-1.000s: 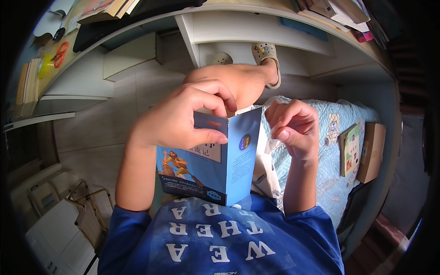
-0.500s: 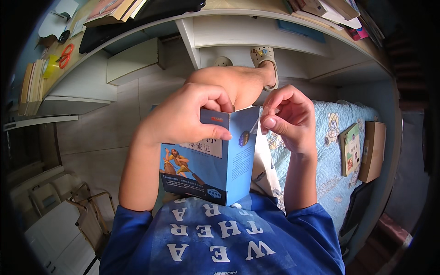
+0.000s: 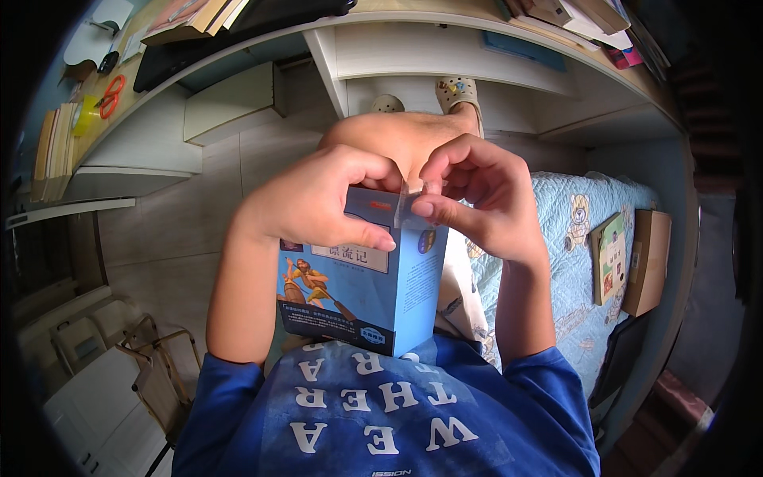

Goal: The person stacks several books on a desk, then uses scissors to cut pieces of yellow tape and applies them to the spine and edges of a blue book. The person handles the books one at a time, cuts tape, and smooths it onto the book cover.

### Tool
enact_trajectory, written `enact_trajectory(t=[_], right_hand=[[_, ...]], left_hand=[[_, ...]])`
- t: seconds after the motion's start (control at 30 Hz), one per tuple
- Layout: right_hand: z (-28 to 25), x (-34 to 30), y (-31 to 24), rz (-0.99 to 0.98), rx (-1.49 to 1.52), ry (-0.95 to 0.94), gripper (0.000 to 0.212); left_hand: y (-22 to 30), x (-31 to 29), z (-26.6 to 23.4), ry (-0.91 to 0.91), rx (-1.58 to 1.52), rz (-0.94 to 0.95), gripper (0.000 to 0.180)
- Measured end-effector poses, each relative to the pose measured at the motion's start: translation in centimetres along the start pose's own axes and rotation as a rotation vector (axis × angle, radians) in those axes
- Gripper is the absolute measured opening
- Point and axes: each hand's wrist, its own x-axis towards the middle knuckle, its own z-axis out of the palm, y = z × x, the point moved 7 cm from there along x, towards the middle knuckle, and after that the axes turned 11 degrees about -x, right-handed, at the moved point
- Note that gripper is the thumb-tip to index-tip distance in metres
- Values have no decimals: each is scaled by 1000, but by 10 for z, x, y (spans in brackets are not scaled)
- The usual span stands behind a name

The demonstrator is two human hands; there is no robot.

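Transparent film, a short strip (image 3: 402, 211), is pinched between the right hand's (image 3: 489, 199) thumb and fingers at the upper edge of a blue book (image 3: 338, 274), which the left hand (image 3: 310, 195) clamps near its top, thumb across the cover. Propped upright against the blue shirt (image 3: 381, 421), the book shows a paddling figure, a barrel, a dark lower band and an adjoining panel with a round emblem.

Right grip (image 3: 486, 199) moved left, clear tape (image 3: 404, 208) at book (image 3: 369, 278)
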Motion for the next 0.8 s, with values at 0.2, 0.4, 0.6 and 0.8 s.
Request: enact_trajectory(t=[0.2, 0.4, 0.6, 0.8], right_hand=[[6, 3, -1, 65, -57, -35, 47], [8, 2, 2, 87, -70, -26, 47], [10, 2, 1, 79, -96, -18, 45], [12, 2, 0, 79, -126, -27, 43]], left_hand=[[2, 1, 0, -45, 44, 38, 42], [4, 0, -1, -86, 71, 3, 43], [5, 0, -1, -92, 73, 27, 42], [1, -1, -2, -82, 58, -29, 41]])
